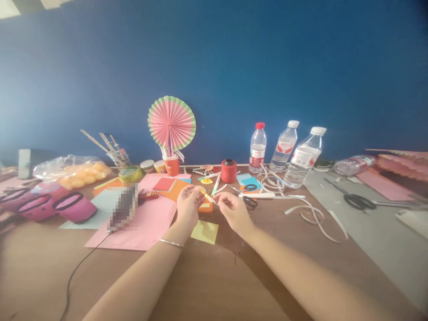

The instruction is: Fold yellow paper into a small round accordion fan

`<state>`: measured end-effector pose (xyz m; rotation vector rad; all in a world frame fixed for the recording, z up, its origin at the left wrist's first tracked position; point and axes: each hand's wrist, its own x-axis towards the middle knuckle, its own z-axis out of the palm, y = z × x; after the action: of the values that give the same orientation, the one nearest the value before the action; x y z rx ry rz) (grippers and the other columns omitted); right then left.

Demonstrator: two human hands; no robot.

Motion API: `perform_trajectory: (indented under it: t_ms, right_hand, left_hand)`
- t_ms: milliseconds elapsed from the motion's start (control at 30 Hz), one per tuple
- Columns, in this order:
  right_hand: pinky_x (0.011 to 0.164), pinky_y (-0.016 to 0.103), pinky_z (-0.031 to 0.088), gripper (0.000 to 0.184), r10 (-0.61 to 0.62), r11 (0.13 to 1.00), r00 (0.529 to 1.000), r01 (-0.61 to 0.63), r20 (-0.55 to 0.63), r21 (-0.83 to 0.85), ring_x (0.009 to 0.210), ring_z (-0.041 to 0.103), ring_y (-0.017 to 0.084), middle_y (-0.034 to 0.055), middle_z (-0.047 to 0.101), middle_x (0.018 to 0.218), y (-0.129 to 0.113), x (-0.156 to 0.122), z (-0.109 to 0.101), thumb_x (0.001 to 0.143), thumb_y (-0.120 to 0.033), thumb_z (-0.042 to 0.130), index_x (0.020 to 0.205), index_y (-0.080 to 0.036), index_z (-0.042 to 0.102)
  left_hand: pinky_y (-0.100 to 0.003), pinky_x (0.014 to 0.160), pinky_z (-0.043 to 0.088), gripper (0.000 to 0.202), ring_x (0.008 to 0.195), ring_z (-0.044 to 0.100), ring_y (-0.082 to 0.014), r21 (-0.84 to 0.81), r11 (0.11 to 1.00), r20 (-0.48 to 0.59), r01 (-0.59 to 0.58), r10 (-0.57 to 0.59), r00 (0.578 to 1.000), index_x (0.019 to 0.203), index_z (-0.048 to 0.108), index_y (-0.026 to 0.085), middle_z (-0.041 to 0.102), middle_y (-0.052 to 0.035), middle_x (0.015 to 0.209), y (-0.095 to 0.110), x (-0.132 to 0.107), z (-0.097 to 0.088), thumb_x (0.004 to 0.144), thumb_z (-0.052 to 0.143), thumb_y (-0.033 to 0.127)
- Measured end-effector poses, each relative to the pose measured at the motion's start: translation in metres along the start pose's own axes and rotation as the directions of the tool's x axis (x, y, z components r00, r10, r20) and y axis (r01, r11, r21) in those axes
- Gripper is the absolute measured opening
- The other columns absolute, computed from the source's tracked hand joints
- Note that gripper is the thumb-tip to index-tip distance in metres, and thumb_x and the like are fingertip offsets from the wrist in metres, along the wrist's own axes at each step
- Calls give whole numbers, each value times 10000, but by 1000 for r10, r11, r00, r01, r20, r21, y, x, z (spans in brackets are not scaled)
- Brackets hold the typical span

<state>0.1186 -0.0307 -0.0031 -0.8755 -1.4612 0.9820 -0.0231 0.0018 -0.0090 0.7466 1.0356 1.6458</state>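
My left hand (pixel 188 206), with a bangle on its wrist, pinches a small yellow folded paper strip (pixel 204 193) above the table. My right hand (pixel 236 213) is closed in a pinch just to the right, its fingertips close to the strip's lower end. What those right fingers hold is too small to make out. Below and between the hands lies a square yellow paper sheet (pixel 205 232). Just behind them are a red spool of thread (pixel 229 171) and a small yellow pleated paper fan (pixel 206 181).
A paper cup (pixel 171 166) holds a round watermelon-coloured paper fan (pixel 171 122). Black scissors (pixel 250 201) and curled white strips (pixel 316 214) lie right. Water bottles (pixel 303 156) stand behind. Pink paper (pixel 143 232), a blurred-out device (pixel 123 207) and pink tape-like rolls (pixel 75 207) are left.
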Motion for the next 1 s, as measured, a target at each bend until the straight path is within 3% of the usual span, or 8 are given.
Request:
perform_trajectory:
  t_ms: [133, 300, 367, 500, 600, 767, 1000]
  right_hand:
    - [541, 246, 414, 82, 90, 976, 992, -106, 94, 192, 590, 531, 129, 27, 617, 778, -1, -1, -1, 653, -157, 415, 579, -189, 399]
    - [454, 225, 352, 99, 128, 943, 991, -113, -28, 313, 446, 435, 94, -27, 493, 555, 5, 1, -6, 638, -155, 386, 549, -193, 366]
    - [446, 224, 336, 113, 133, 964, 982, -96, -132, 250, 436, 410, 95, -39, 448, 520, 9, 4, -9, 651, -168, 382, 545, -199, 357]
    - [533, 253, 363, 58, 71, 984, 954, -114, -292, -134, 509, 457, 131, -43, 486, 534, 15, 9, -15, 682, -239, 460, 719, -200, 479]
    - [602, 286, 392, 140, 39, 955, 973, -104, -229, -277, 566, 504, 155, -22, 549, 595, 19, 10, -16, 702, -238, 455, 816, -201, 528]
    - [667, 280, 431, 248, -135, 950, 991, 132, 11, -281, 780, 544, 173, 36, 588, 887, 14, 7, -11, 679, -122, 440, 852, -210, 594]
    - [621, 269, 450, 181, -165, 952, 976, 195, 140, -236, 745, 547, 161, 39, 574, 888, 8, 3, -7, 696, -160, 550, 854, -221, 613]
  left_hand:
    - [-245, 578, 495, 352, 572, 590, -79, -9, 999, -94, -37, 36, 995, 867, 427, 207, 554, 20, 762, 1, 7, -4, 615, 669, 251]
    - [-250, 517, 496, 334, 539, 594, -86, 65, 996, -143, -66, 75, 987, 866, 426, 210, 531, 22, 803, 2, 7, -4, 625, 650, 267]
    - [-252, 517, 499, 329, 539, 593, -84, 86, 994, -137, -71, 83, 987, 866, 432, 208, 529, 21, 813, 2, 6, -3, 627, 647, 280]
    - [-248, 515, 498, 326, 537, 577, -77, 136, 984, -94, -113, 126, 988, 874, 437, 204, 526, 18, 812, 3, 4, -3, 635, 637, 301]
    - [-241, 515, 498, 322, 565, 569, -80, 175, 969, -32, -172, 181, 983, 886, 441, 201, 511, 15, 806, 2, 1, -1, 648, 624, 315]
    - [-228, 511, 497, 285, 585, 541, -76, 211, 954, 57, -215, 207, 977, 880, 449, 201, 494, 15, 806, 1, -3, 3, 667, 604, 311]
    - [-227, 497, 490, 299, 548, 547, -75, 201, 966, 100, -161, 143, 985, 875, 423, 194, 496, 13, 805, 1, -7, 4, 671, 604, 317]
